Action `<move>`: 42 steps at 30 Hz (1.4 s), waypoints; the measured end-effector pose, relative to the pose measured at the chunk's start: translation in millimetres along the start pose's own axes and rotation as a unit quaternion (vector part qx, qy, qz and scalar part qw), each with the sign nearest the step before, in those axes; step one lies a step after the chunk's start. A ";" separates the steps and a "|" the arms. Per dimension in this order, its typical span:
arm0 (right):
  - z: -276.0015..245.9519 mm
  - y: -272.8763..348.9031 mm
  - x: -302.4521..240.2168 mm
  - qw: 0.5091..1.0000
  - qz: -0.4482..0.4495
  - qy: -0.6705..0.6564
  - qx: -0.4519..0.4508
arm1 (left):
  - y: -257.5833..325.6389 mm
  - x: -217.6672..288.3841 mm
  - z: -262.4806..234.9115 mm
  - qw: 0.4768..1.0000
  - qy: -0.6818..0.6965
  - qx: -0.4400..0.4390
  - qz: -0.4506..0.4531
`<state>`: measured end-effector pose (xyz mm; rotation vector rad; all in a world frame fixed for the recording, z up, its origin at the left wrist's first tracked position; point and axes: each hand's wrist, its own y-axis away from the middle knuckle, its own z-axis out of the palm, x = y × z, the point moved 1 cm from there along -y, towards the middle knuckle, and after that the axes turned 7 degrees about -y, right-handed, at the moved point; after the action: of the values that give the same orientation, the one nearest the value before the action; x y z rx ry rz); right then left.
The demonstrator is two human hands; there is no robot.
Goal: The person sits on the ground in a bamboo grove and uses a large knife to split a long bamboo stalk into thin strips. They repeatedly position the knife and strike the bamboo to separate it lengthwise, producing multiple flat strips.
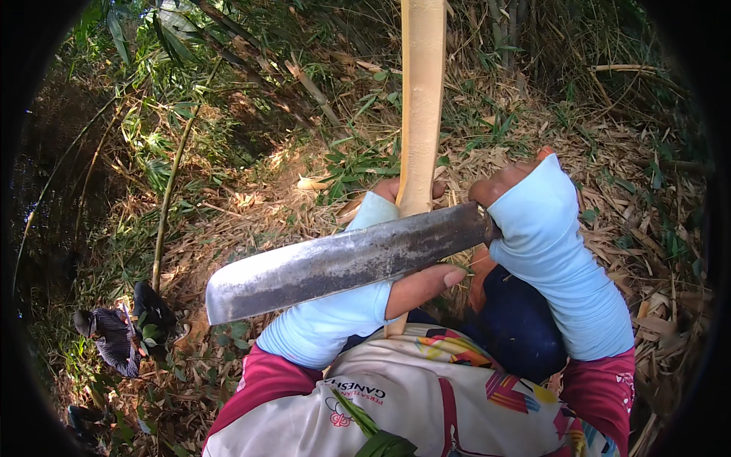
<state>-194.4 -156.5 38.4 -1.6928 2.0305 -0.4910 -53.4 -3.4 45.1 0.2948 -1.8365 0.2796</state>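
A long, pale strip of split bamboo [421, 99] runs from the top edge down toward my body. My left hand [422, 291] is closed around it, fingers on the far side and thumb on the near side. My right hand [499, 183] is wrapped around the handle end of a machete [343, 263]; most of the handle is hidden in the grip. The broad, dark-stained blade slopes down to the left, crossing in front of the strip and over my left hand. Where blade and strip overlap, I cannot tell whether they touch. Light blue sleeves cover both wrists and part of the hands.
Dry bamboo leaves [624, 266] litter the ground. At the lower left is another person [114, 339] in dark clothing. A thin upright bamboo stem [169, 198] stands on the left, and fallen culms [316, 95] lean farther back. My dark-clad knee [525, 324] is below the right hand.
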 end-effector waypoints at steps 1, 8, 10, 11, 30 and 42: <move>0.0 1.2 -0.1 1.000 -0.003 0.003 0.000 | -0.1 -1.1 0.8 1.000 -0.006 0.004 -0.006; 0.4 5.6 -0.8 0.999 -0.002 0.044 0.008 | 2.8 -2.6 8.4 0.998 -0.035 0.005 0.053; 4.6 8.3 1.6 0.998 -0.007 0.037 0.044 | 2.4 -1.8 10.8 0.999 -0.025 0.000 0.043; 5.1 9.3 2.9 0.998 -0.012 0.032 0.057 | 1.7 -1.4 11.6 0.999 -0.030 -0.002 0.043; 6.0 11.6 4.4 0.997 -0.009 -0.010 0.076 | 0.8 -8.6 4.7 0.979 -0.174 -0.010 0.109; 11.3 11.4 2.9 0.997 0.014 -0.003 0.080 | -3.4 -7.5 6.6 0.967 -0.207 0.004 0.151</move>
<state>-198.0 -157.1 22.4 -1.5685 1.9515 -0.6193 -56.1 -8.4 36.2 0.0765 -2.2983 0.4625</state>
